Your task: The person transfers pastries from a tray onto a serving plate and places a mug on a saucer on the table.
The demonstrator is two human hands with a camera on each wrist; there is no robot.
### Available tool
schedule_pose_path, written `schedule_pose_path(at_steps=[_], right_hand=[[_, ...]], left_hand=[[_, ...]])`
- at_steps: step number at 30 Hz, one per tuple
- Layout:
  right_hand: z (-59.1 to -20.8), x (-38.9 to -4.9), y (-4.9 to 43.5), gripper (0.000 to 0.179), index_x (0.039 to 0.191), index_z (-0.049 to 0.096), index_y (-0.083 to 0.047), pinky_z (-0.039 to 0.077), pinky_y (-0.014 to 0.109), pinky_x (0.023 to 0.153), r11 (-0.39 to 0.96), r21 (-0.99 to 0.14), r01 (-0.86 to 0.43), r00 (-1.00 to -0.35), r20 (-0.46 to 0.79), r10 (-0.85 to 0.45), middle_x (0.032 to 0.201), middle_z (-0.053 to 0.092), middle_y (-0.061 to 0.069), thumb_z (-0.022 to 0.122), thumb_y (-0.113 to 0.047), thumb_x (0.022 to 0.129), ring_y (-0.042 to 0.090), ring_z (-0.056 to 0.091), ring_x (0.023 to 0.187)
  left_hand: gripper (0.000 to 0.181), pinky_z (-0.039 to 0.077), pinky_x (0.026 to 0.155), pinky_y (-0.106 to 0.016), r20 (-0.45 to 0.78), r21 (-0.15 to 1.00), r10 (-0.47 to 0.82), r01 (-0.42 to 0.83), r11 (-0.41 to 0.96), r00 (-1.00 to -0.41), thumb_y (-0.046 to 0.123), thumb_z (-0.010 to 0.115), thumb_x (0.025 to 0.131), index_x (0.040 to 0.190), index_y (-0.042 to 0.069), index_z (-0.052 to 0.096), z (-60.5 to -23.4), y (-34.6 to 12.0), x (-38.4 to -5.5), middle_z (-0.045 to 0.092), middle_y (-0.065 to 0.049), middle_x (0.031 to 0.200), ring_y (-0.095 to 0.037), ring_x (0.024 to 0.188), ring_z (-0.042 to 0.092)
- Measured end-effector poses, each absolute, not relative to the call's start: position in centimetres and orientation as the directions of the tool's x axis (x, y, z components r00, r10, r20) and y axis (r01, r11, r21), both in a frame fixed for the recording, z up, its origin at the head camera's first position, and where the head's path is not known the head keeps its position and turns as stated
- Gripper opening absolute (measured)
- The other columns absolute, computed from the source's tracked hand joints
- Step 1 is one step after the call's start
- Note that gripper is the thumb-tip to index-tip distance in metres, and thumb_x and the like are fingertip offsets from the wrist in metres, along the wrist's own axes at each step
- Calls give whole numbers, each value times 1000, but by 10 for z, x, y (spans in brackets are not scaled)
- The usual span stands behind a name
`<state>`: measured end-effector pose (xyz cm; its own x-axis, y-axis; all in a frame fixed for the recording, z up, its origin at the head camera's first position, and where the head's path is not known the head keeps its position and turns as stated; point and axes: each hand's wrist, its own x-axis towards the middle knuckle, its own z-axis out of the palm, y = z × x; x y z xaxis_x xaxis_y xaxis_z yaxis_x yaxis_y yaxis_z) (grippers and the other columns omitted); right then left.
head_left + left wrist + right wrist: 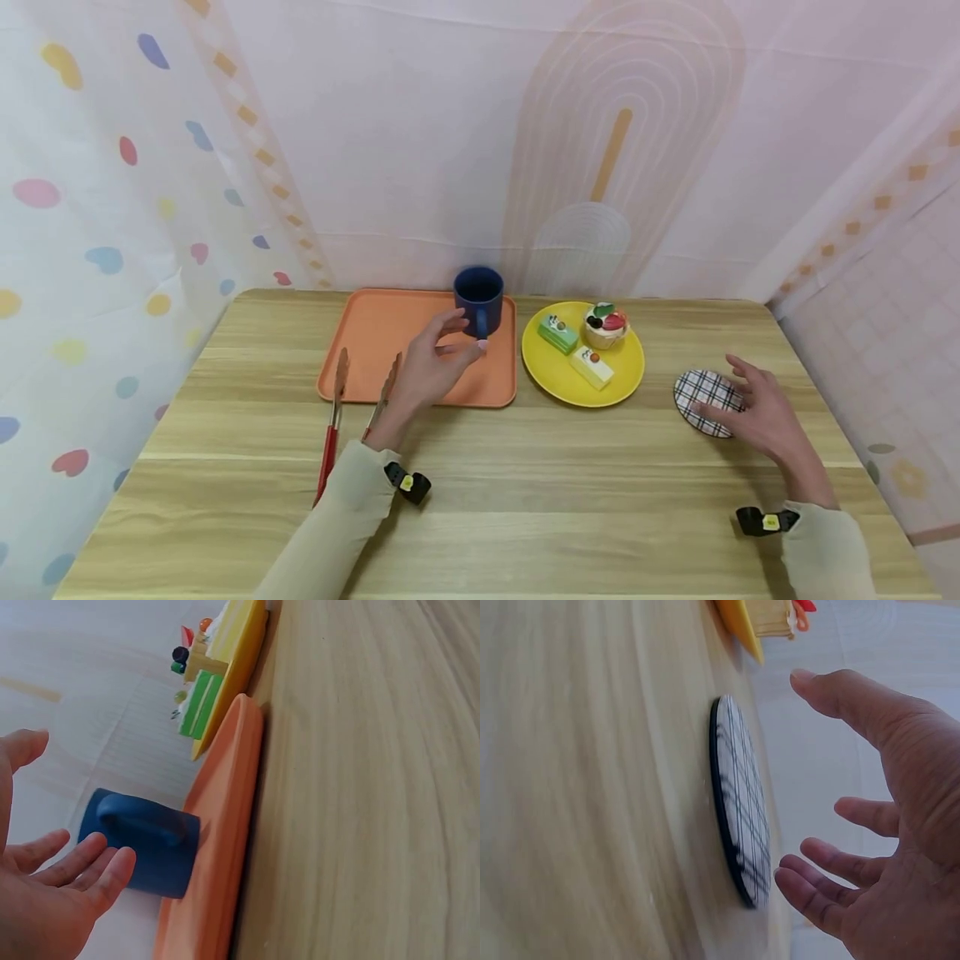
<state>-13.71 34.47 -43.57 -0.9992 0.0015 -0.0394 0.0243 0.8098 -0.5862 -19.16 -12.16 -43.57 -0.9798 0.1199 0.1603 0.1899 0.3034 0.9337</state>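
Note:
A dark blue mug (478, 292) stands upright on the back right corner of an orange tray (367, 333), its handle (142, 814) facing the front. My left hand (431, 362) is over the tray, thumb and fingers spread apart near that handle, holding nothing. At the right, a round plaid coaster (705, 392) with a dark edge lies flat on the table. Over the coaster's right side hovers my right hand (761, 412), thumb and fingers parted around nothing. The right wrist view shows a gap between its fingertips (802, 874) and the coaster (742, 802).
Between the hands, a yellow plate (551, 379) carries a green cake slice (558, 335), a yellow cake slice (592, 368) and a fruit-topped cupcake (604, 327). Red-handled tongs (330, 450) lie at the left, tips on the tray, partly under the left arm. A curtain (405, 150) hangs behind the table.

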Motion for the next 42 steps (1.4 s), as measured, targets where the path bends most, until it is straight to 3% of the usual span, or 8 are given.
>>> schedule_pose_path(at_steps=[6, 12, 20, 30, 34, 42], right_hand=[[-439, -134, 351, 110, 160, 18, 4, 42, 71, 98, 828, -559, 51, -997, -70, 14, 147, 28, 42, 83, -43, 85, 60, 43, 128], [-443, -130, 359, 110, 157, 21, 10, 39, 73, 97, 844, -536, 21, -999, -52, -9, 145, 27, 45, 85, -39, 82, 58, 36, 127], [-447, -127, 368, 114, 156, 20, 13, 40, 73, 97, 843, -537, 27, -996, -82, -21, 146, 24, 49, 86, -39, 81, 62, 35, 126], [-451, -127, 369, 106, 151, 31, 14, 46, 61, 86, 849, -528, 16, -996, -85, -34, 139, 28, 45, 89, -37, 78, 54, 34, 119], [-453, -128, 368, 102, 150, 34, 12, 46, 50, 82, 844, -535, 26, -995, -95, -29, 138, 29, 42, 88, -37, 79, 50, 37, 115], [-459, -129, 371, 99, 151, 33, 11, 43, 33, 79, 811, -583, 45, -993, -115, -28, 135, 31, 34, 87, -35, 82, 40, 46, 108]], left_hand=[[65, 52, 103, -50, 143, 947, 92, 164, 278, -985, 32, 75, 94, 149, 10, 48, -444, -116, -199, 58, -18, 141, -38, 129, 59], [61, 50, 107, -48, 83, 961, 98, 106, 256, -992, 33, 74, 95, 146, 9, 51, -452, -111, -206, 59, -14, 139, -31, 133, 57], [49, 59, 90, -49, 49, 988, 131, 67, 136, -990, 25, 71, 98, 141, 7, 56, -459, -107, -219, 63, -17, 132, -36, 116, 67], [33, 58, 93, -40, 57, 991, 136, 73, 110, -989, 19, 62, 103, 129, -1, 65, -465, -97, -231, 71, -26, 120, -38, 112, 70], [28, 61, 86, -35, 79, 994, 150, 89, 59, -986, 15, 59, 105, 124, -4, 66, -468, -94, -236, 70, -31, 114, -41, 103, 71], [28, 60, 79, -27, 74, 997, 149, 74, -9, -986, 15, 55, 107, 118, -8, 66, -470, -92, -239, 71, -24, 103, -22, 86, 70]])
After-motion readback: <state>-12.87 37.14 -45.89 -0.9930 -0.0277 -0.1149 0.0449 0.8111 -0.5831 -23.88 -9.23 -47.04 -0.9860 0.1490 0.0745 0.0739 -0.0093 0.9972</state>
